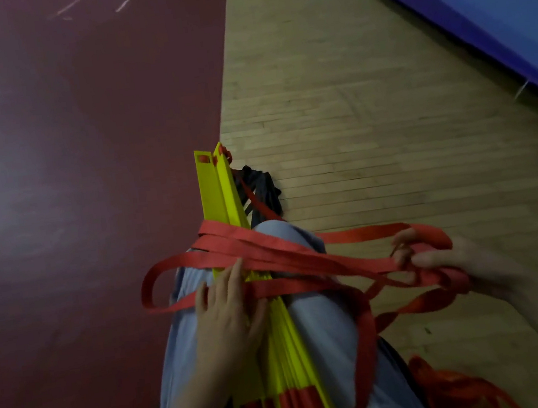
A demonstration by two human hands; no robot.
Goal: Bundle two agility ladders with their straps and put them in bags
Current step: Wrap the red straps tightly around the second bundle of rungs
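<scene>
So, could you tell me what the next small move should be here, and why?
Probably draw the red straps gripped in the right hand taut across the yellow rungs: the wraps lie slack, with one loop sagging out leftward, while the left hand presses the rungs down.

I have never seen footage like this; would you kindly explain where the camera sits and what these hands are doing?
No machine here: these are a person's two bare hands, filmed by one camera worn on the head, looking down over the lap. A stack of yellow ladder rungs lies along the legs. The left hand rests flat on it, fingers straight. The right hand grips gathered loops of red strap that cross over the rungs. Beyond the knee, dark fabric lies on the wooden floor; a red heap sits at lower right.
</scene>
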